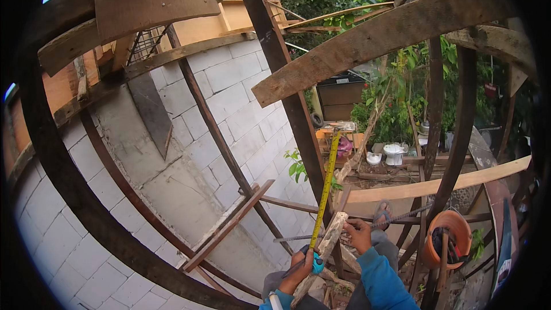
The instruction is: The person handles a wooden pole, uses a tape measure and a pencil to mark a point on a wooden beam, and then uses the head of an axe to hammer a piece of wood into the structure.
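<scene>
My left hand (297,270) is wrapped round the tape (317,263), close beside the stick (329,236), its yellow blade (327,189) jutting up and away alongside the dark post (287,83); I can't tell whether they touch. No support shows at the far tip, so a tilted wrist or a gust could buckle it. My right hand (360,236) pinches the stick's upper end, and that ragged wood might splinter a sliding finger. Beyond it there's my sandalled foot (381,213) near the ribbed rod (404,215): a careless shift could cost me balance. Off right, a tool (442,261) hangs over the bucket's (431,247) near rim; one knock might drop it.
</scene>
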The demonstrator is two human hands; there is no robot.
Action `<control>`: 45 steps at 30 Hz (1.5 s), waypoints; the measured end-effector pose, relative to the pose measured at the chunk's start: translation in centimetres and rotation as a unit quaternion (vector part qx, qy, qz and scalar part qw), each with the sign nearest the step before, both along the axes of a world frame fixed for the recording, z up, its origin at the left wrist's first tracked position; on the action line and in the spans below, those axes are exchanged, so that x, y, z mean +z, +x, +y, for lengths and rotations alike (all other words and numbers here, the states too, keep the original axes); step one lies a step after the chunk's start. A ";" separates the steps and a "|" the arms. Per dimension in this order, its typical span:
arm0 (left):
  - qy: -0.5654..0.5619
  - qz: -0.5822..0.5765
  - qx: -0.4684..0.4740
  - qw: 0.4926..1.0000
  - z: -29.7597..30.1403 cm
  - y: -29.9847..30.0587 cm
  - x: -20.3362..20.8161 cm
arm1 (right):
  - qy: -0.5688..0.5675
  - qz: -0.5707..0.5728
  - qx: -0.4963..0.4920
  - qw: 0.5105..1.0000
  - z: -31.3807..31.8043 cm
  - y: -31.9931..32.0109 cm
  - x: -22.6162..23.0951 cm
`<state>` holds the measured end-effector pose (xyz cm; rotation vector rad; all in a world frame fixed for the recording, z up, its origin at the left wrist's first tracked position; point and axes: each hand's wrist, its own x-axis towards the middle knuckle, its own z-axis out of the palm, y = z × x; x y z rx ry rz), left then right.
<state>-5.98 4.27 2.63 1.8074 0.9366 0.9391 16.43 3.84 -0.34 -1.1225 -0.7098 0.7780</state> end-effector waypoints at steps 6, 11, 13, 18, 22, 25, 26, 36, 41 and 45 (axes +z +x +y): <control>0.034 -0.045 0.006 0.998 0.4 1.1 -1.1 | 0.001 0.052 -0.014 0.999 -1.0 1.2 0.5; 0.021 -0.056 0.014 0.998 2.0 0.6 -2.2 | -0.013 0.056 0.011 0.998 -0.9 0.5 -0.1; 0.004 -0.060 0.026 0.998 2.4 0.7 -2.0 | -0.023 0.049 0.010 0.998 -0.9 -0.2 0.2; -0.021 -0.114 0.004 0.993 2.7 1.3 -0.2 | -0.001 -0.009 0.001 1.000 -0.4 -0.5 -0.6; 0.002 -0.098 0.009 0.995 2.3 2.1 1.9 | 0.024 -0.057 -0.032 0.998 0.1 -0.3 -1.1; -0.029 -0.119 0.005 0.992 2.7 2.6 2.2 | 0.016 -0.025 -0.042 0.999 0.1 -0.2 -0.7; -0.027 -0.115 0.002 0.993 3.0 2.9 2.5 | 0.015 -0.016 -0.040 0.999 0.2 -0.1 -0.6; -0.016 -0.122 -0.001 0.992 9.1 6.2 4.6 | 0.025 0.010 -0.045 0.999 0.5 0.7 -0.7; 0.032 -0.128 -0.010 0.991 12.7 8.7 7.0 | 0.011 -0.023 -0.045 0.999 0.5 0.6 -1.0; 0.057 -0.127 0.013 0.990 15.2 10.9 9.0 | 0.017 -0.031 -0.044 0.998 0.7 0.9 -1.2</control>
